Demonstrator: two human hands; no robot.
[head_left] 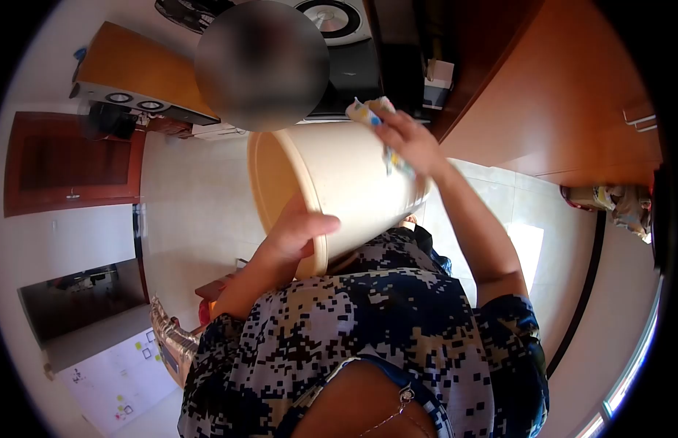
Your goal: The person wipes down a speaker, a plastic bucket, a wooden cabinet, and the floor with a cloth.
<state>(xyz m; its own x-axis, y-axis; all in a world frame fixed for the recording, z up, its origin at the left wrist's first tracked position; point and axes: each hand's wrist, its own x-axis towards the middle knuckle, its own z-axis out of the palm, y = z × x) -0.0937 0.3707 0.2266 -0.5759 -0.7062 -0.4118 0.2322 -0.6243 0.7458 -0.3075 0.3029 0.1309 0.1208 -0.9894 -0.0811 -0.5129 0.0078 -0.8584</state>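
A cream plastic bin is tilted on its side in front of my body, its open mouth facing left. My left hand grips the rim, with the thumb on the outer wall and the fingers reaching inside, where they are hidden. On the upper right of the outer wall, my right hand presses a patterned cloth in white, yellow and blue. Part of that cloth hangs below the fingers along the bin's side.
A tall wooden speaker stands at the upper left, near a brown cabinet door. To the right is a large orange-brown wardrobe with a metal handle. Bags lie by the right wall. Pale tiles cover the floor.
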